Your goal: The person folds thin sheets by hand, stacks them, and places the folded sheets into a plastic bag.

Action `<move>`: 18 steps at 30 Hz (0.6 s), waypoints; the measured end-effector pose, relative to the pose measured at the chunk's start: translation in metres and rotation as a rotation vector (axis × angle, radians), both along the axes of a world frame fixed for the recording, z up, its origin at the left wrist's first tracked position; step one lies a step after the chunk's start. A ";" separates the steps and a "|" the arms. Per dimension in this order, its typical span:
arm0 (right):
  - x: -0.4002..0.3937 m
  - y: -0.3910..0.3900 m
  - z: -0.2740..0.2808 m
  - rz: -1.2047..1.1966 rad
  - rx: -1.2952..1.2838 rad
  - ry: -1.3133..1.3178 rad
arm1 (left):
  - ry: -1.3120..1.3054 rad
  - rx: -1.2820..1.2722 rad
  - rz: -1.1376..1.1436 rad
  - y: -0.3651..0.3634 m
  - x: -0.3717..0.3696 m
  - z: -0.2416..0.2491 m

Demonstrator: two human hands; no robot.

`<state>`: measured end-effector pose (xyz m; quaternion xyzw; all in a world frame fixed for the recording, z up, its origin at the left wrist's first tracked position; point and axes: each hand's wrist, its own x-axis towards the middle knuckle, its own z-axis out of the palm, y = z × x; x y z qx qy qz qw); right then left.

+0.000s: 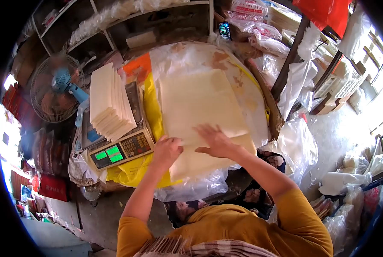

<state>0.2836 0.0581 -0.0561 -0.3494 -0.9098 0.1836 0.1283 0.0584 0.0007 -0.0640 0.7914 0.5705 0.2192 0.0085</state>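
A large stack of pale cream sheets (200,107) lies flat on a plastic-covered table (243,81). My left hand (166,150) is curled at the stack's near left edge, fingers pinching the edge of a sheet. My right hand (215,139) rests flat with fingers spread on top of the sheets near their front. A second pile of folded pale sheets (108,103) sits on a digital scale (118,150) with green displays, just left of my left hand.
A yellow plastic bag (131,173) hangs under the scale. A blue electric fan (56,88) stands at far left. Shelves (127,25) run behind the table. Clear plastic bags (298,141) and white crates (341,83) crowd the right side.
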 end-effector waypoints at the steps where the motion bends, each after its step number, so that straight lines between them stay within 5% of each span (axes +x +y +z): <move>1: -0.012 -0.003 0.001 0.030 0.138 0.033 | 0.018 -0.022 -0.016 -0.003 0.008 0.010; 4: -0.023 0.014 0.018 -0.026 0.188 -0.019 | -0.439 0.413 0.231 0.000 0.021 0.015; 5: -0.014 0.007 0.028 0.007 0.258 0.331 | -0.592 0.367 0.384 0.005 0.015 0.006; 6: -0.003 0.003 0.037 0.071 0.331 0.358 | -1.008 0.223 0.368 0.011 0.001 -0.021; 8: 0.023 -0.002 0.045 0.207 0.473 0.405 | -1.353 0.168 0.184 0.010 -0.004 -0.043; 12: 0.080 -0.006 -0.024 0.142 0.107 0.289 | -1.039 0.062 0.015 -0.005 -0.012 -0.084; 13: 0.091 -0.004 -0.038 0.160 -0.045 0.362 | -0.614 0.205 -0.335 -0.005 -0.018 -0.059; 14: 0.099 -0.001 -0.048 0.176 -0.197 0.436 | -0.452 -0.106 -0.245 -0.013 -0.022 -0.056; 16: 0.099 0.011 -0.051 -0.127 -0.442 0.491 | -0.866 -0.461 0.056 -0.006 -0.023 -0.083; 18: 0.088 0.021 -0.038 -0.527 -0.699 0.443 | -1.055 -0.467 0.197 0.003 -0.012 -0.060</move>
